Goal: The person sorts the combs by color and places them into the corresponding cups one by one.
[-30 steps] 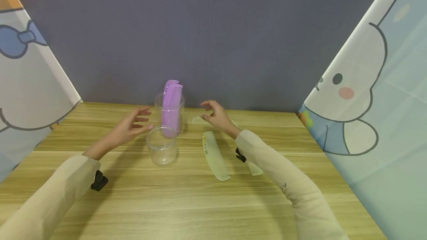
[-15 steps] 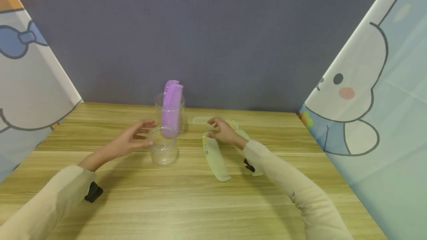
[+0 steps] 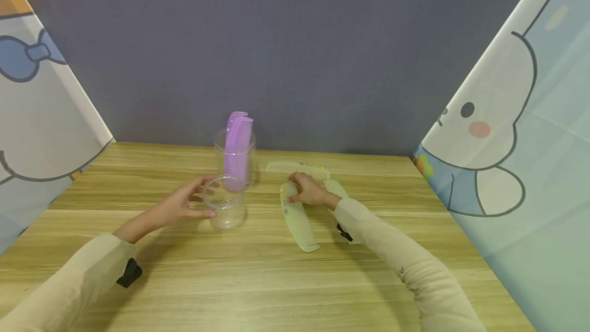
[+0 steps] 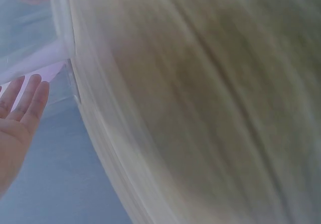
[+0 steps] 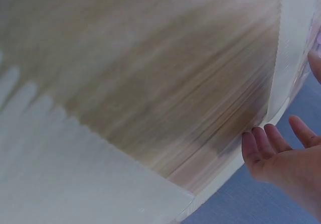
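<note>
A person's right hand arches over the far end of a pale green comb lying flat on the wooden table, thumb and fingers parted around it rather than pinched together (I cannot tell from here whether they touch it). The left hand, its fingers loosely spread, curves about the left side of an upright clear cup, while a second pale comb lies crosswise just beyond the right hand's fingers.
</note>
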A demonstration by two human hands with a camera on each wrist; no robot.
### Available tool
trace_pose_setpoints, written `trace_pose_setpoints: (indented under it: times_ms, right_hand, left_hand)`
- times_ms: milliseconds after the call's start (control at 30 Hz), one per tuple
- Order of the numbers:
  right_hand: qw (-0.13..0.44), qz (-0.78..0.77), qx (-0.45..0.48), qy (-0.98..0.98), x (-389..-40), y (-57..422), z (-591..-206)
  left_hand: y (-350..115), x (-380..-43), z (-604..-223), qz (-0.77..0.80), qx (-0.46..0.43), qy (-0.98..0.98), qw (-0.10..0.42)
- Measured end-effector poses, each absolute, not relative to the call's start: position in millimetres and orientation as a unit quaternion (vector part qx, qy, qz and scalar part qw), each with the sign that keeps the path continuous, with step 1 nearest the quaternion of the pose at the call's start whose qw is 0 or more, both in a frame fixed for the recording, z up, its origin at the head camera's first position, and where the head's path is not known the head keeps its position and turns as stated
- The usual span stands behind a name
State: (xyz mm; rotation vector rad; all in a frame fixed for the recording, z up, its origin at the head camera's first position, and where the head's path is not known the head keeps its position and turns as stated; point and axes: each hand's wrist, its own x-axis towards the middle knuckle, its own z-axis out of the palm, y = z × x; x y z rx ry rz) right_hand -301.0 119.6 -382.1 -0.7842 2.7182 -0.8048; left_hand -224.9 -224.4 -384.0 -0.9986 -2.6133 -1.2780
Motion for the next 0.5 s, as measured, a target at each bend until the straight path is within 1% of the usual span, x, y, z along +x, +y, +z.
trace_pose_setpoints:
  times_ms: [233, 500]
  right_hand:
    - [0.112, -0.257, -0.276, 0.919, -303.0, 119.8, -384.9]
    - [0.121, -0.258, -0.261, 0.922, -305.9, 117.2, -384.7]
  left_hand:
    - [-224.2, -223.4, -385.6, -0.408, -0.325, -0.852, 0.036]
    - [-223.5, -222.4, -385.3, -0.416, -0.323, -0.849, 0.034]
